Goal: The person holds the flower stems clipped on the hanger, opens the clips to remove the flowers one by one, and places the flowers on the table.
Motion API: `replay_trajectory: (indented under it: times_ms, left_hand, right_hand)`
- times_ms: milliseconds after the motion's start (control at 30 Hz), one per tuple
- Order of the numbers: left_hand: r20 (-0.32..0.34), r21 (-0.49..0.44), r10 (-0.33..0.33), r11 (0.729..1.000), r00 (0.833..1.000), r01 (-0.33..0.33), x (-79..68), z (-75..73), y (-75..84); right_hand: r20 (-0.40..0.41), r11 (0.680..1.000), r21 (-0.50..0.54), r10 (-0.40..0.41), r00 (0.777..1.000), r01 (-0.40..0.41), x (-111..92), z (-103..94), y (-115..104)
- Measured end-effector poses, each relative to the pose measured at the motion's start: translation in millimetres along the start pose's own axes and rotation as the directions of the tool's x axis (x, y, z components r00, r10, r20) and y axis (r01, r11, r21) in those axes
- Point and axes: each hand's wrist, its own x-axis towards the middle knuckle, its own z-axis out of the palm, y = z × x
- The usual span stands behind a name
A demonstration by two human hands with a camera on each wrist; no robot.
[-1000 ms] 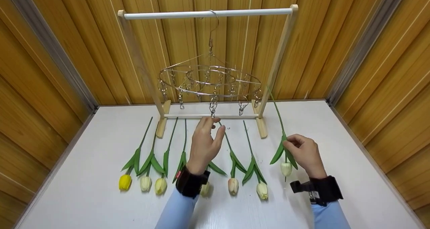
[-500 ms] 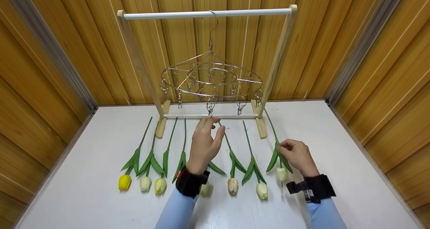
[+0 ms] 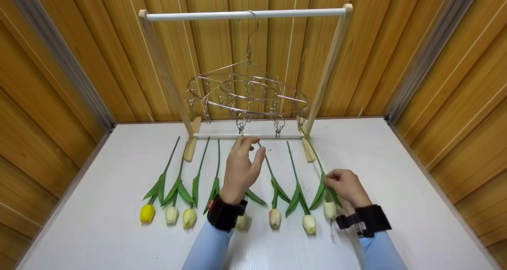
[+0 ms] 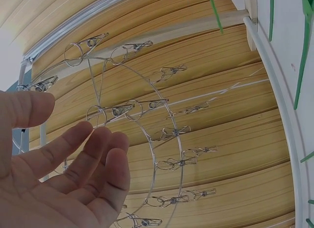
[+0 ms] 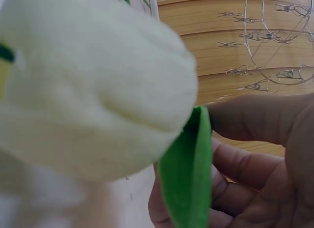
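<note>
My right hand [image 3: 347,187] pinches a white artificial tulip [image 3: 329,210] by its leaves and stem, bloom toward me. The stem slants up and left to the right leg of the rack. Close up in the right wrist view, the pale bloom [image 5: 98,85] and a green leaf [image 5: 186,174] cover part of the fingers. My left hand [image 3: 242,169] is raised with thumb and fingers apart, holding nothing. Its fingertips overlap the lower end of a metal clip in the head view. Above it hangs a round wire clip hanger [image 3: 247,111] with several clips [image 4: 171,162].
A wooden rack with a white top bar [image 3: 198,16] carries the hanger. Several tulips lie in a row on the white table [image 3: 416,175], including a yellow one [image 3: 147,213] and a pinkish one [image 3: 275,218]. My left forearm partly hides one bloom. Wood-look walls enclose the table.
My right hand has moved left and slightly down with the white tulip, bringing its stem tip toward the rack's right leg. The hanger has turned, its front clips shifting left. My left hand stays put.
</note>
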Motion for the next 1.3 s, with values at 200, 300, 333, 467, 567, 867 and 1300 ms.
replay_trajectory:
  times_ms: [200, 300, 333, 467, 567, 867, 1300]
  left_hand:
    - [-0.005, 0.009, 0.002, 1.000, 1.000, -0.002, 1.0, 0.2, -0.9]
    - [-0.006, 0.003, -0.005, 1.000, 1.000, 0.005, 0.9, 0.0, -1.3]
    - [-0.006, 0.002, -0.005, 1.000, 1.000, 0.005, 0.9, -0.1, -1.4]
    - [-0.011, 0.000, -0.006, 1.000, 1.000, 0.006, 0.7, -0.1, -1.8]
    - [-0.013, 0.001, -0.006, 1.000, 1.000, 0.006, 0.6, 0.2, -2.2]
    - [-0.020, 0.008, 0.002, 1.000, 1.000, -0.002, 0.7, 0.9, -3.2]
    - [-0.018, 0.012, -0.009, 1.000, 1.000, 0.009, 1.5, 0.0, -7.5]
  right_hand:
    - [0.029, 1.000, -0.010, 0.019, 0.999, -0.019, 3.4, 4.6, 5.7]
    - [0.038, 1.000, -0.019, 0.024, 0.999, -0.023, 5.3, 6.6, 8.2]
    - [0.041, 0.999, -0.021, 0.027, 0.999, -0.026, 5.6, 7.1, 8.5]
    - [0.049, 0.999, -0.022, 0.038, 0.998, -0.037, 6.8, 8.8, 10.9]
    - [0.053, 0.999, -0.032, 0.028, 0.998, -0.026, 6.8, 9.0, 12.0]
    - [0.059, 0.998, -0.048, 0.032, 0.998, -0.029, 6.6, 9.7, 14.3]
    - [0.107, 0.999, 0.017, 0.043, 0.993, -0.045, 1.0, -6.1, 8.6]
